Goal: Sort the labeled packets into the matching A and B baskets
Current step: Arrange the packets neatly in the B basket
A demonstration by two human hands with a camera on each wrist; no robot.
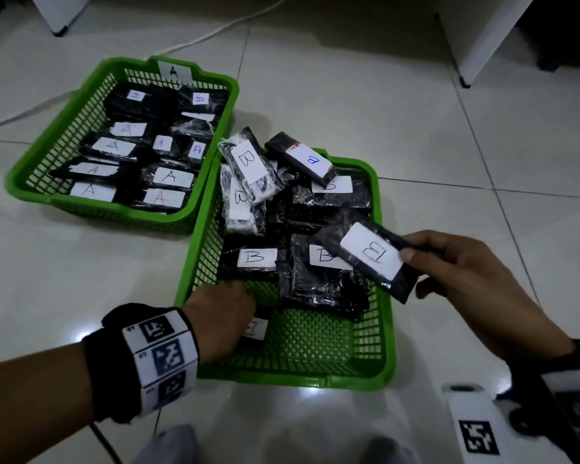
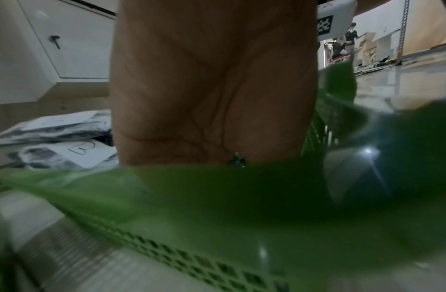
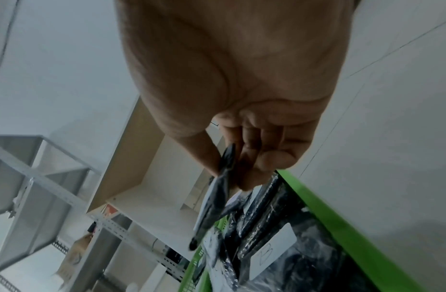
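Note:
Two green mesh baskets stand on the tiled floor. The far-left basket A (image 1: 27,177) holds several black packets with white A labels. The nearer basket B (image 1: 384,329) holds several B packets. My right hand (image 1: 412,269) pinches a black packet labelled B (image 1: 370,254) by its right end, held over basket B's right side; the right wrist view shows the packet (image 3: 214,197) edge-on between thumb and fingers. My left hand (image 1: 221,316) reaches into basket B's near-left corner over a partly hidden packet (image 1: 257,329). Its fingers are hidden in both the head view and the left wrist view.
A white cable (image 1: 215,31) runs across the floor behind basket A. White furniture legs (image 1: 464,82) stand at the back. A white card with a black marker (image 1: 476,433) lies near my right wrist. In the left wrist view, people (image 2: 351,33) are far off in the room.

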